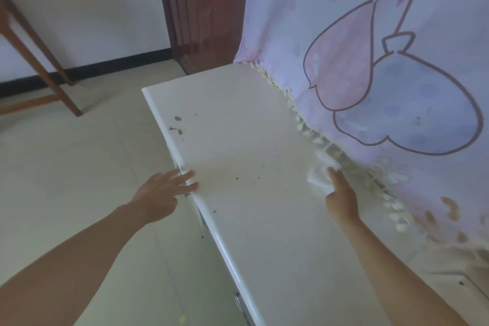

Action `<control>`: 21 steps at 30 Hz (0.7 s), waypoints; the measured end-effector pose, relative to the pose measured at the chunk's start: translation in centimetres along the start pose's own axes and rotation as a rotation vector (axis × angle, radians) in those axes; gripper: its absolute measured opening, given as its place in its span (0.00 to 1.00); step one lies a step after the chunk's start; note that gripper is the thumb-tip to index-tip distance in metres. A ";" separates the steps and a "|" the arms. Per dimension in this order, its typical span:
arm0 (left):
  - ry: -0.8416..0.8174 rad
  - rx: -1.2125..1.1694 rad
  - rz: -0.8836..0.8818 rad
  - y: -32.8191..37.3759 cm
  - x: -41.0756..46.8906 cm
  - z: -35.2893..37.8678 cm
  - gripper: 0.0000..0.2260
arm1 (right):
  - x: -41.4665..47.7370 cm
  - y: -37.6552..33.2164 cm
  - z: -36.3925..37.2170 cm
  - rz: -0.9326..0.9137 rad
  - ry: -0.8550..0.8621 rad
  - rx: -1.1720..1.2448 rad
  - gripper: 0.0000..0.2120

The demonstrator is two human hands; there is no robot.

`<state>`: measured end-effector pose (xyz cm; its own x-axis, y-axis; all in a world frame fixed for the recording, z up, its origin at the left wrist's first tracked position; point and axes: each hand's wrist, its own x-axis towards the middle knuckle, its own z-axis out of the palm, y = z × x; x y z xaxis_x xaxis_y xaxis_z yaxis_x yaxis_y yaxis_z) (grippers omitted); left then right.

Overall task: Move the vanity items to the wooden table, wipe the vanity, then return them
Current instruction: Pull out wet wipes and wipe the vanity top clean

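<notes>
As the vanity (251, 114) stands cleared, I log: right hand (341, 196) flat on white cloth (317, 177), far right; left hand (158, 193) splayed, left edge; specks (177, 118), items' return outstanding.

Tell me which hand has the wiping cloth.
The right hand, pressing the white cloth near the curtain; the left hand rests open-fingered on the vanity's front edge.

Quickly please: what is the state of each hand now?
Left hand: open, fingers straight on the vanity edge.
Right hand: open, pressing a white cloth on the vanity.
</notes>
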<state>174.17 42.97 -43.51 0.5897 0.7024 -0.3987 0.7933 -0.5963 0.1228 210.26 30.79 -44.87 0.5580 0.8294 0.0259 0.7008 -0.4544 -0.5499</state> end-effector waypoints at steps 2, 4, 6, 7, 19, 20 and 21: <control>0.004 -0.013 0.009 -0.1 0.1 0.1 0.30 | 1.8 0.9 0.6 0.047 -0.020 -0.021 0.27; 0.013 -0.044 0.024 -0.4 0.3 0.3 0.31 | 2.4 -0.1 2.7 -0.012 -0.046 -0.040 0.26; 0.023 -0.050 0.048 -1.0 0.2 0.7 0.31 | 1.8 -2.1 5.7 -0.123 -0.089 -0.065 0.28; 0.022 -0.045 0.073 -1.2 0.1 0.9 0.31 | 1.1 -3.2 7.1 -0.194 -0.097 -0.057 0.31; 0.292 -0.012 0.369 -9.0 3.6 -3.6 0.27 | -13.1 -15.5 13.6 -0.724 -0.189 -0.102 0.23; 0.312 -0.017 0.347 -9.6 4.0 -4.1 0.28 | -13.3 -16.0 13.9 -0.683 -0.132 -0.147 0.23; 0.318 -0.009 0.294 -10.4 4.6 -4.4 0.30 | -13.6 -16.3 14.2 -0.587 -0.079 -0.134 0.25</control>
<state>169.34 54.11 -42.64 0.8071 0.5887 -0.0456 0.5850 -0.7866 0.1976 184.95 31.51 -48.14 0.0300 0.9731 0.2284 0.9342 0.0540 -0.3527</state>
